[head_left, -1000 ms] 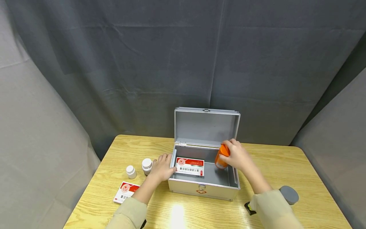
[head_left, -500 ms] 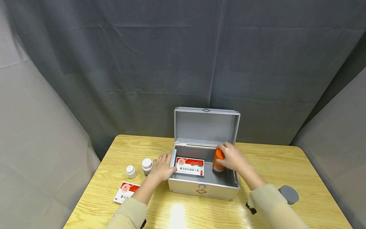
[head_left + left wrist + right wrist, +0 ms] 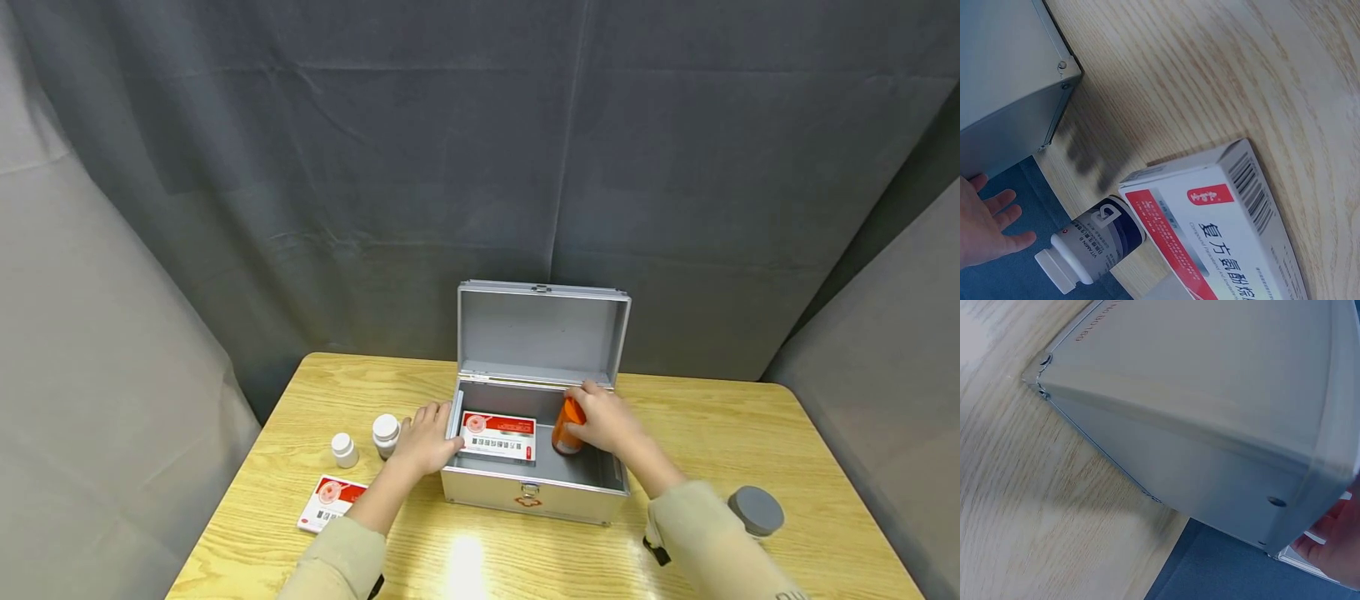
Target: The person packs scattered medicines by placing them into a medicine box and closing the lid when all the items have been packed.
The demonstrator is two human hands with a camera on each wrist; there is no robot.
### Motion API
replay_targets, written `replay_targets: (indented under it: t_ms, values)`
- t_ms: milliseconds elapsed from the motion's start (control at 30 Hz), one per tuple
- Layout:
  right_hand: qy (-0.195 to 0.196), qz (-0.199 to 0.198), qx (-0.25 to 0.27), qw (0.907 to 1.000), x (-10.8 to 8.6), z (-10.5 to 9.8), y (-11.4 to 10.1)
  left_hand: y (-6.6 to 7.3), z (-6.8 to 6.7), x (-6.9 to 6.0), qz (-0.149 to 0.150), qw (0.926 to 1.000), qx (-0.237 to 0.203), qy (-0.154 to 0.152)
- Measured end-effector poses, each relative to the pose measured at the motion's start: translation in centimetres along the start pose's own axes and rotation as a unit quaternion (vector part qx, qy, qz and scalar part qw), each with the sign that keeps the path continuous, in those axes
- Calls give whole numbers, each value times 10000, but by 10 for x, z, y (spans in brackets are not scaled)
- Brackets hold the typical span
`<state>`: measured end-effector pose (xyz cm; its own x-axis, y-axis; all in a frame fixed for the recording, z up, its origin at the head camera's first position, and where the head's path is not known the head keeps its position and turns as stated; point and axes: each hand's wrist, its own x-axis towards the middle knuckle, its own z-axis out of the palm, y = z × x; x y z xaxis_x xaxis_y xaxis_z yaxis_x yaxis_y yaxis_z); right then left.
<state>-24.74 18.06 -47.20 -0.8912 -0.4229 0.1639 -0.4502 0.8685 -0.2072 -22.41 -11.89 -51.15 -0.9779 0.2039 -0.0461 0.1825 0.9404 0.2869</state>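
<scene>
A silver first-aid case [image 3: 536, 500] with a red cross mark stands on the table, its lid [image 3: 542, 333] raised. Inside at the left lies a red-and-white medicine box [image 3: 498, 437]. My right hand [image 3: 607, 421] holds an orange bottle [image 3: 567, 429] by its upper part inside the case, right of the medicine box. In the right wrist view the case's side hides the bottle and most of that hand [image 3: 1338, 544]. My left hand [image 3: 427, 442] rests at the case's left rim, fingers extended and thumb over the edge; no object is in its grasp.
Left of the case stand a white-capped vitamin bottle [image 3: 386, 433] and a smaller white bottle [image 3: 344, 450]. Another red-and-white medicine box [image 3: 330, 502] lies near my left forearm. A grey-lidded jar [image 3: 756, 510] stands beside my right sleeve. A grey curtain [image 3: 375, 208] hangs behind the table.
My right hand has moved left and slightly down with the orange bottle, from the case's right side toward its middle. The left hand has stayed in place.
</scene>
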Motion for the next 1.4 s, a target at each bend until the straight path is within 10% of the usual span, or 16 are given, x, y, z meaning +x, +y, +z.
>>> replay_targets:
  t_ms: [1400]
  values:
    - [265, 316, -43, 9991, -6, 16, -8, 1, 2, 0, -22, 9999, -118, 88]
